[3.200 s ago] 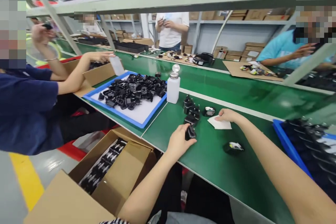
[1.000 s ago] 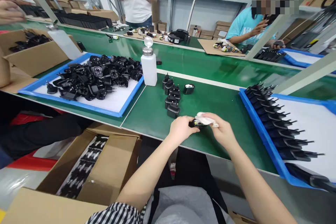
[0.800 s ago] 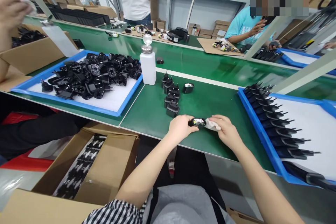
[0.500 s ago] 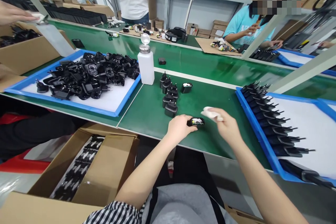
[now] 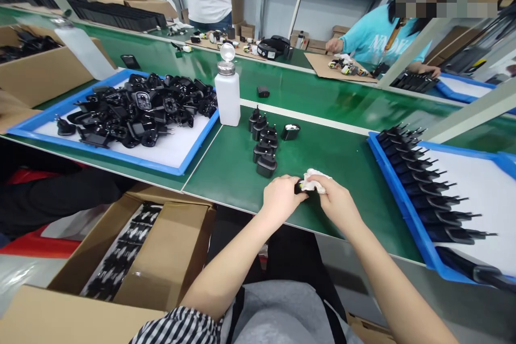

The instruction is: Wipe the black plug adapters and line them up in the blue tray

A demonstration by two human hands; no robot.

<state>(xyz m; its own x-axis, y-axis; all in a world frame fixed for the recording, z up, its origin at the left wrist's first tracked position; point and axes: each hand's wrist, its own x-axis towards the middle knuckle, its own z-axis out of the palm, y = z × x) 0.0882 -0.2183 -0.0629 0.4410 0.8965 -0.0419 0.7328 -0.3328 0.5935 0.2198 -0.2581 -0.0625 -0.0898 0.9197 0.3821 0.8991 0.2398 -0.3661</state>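
Note:
Near the front edge of the green table, my left hand (image 5: 281, 196) grips a black power adapter (image 5: 298, 186), mostly hidden by my fingers and a cloth. A crumpled white cloth (image 5: 313, 181) is pinched in my right hand (image 5: 337, 202) and pressed against the adapter. Just beyond my hands, several black plug adapters (image 5: 266, 164) stand in a staggered row with their pins up. To the right of that row sits another black adapter (image 5: 291, 131) with a pale top face.
At left, a blue-rimmed tray (image 5: 177, 170) holds a heap of black plug parts, beside a white pump bottle (image 5: 228, 99). Another blue tray (image 5: 421, 242) at right carries a row of black adapters. An open carton (image 5: 161, 258) stands below the table edge. Two people work across the table.
My right hand has moved left and brought the cloth onto the adapter in my left hand. At far left, another person's hand has gone from the view. The co-worker at right has shifted an arm.

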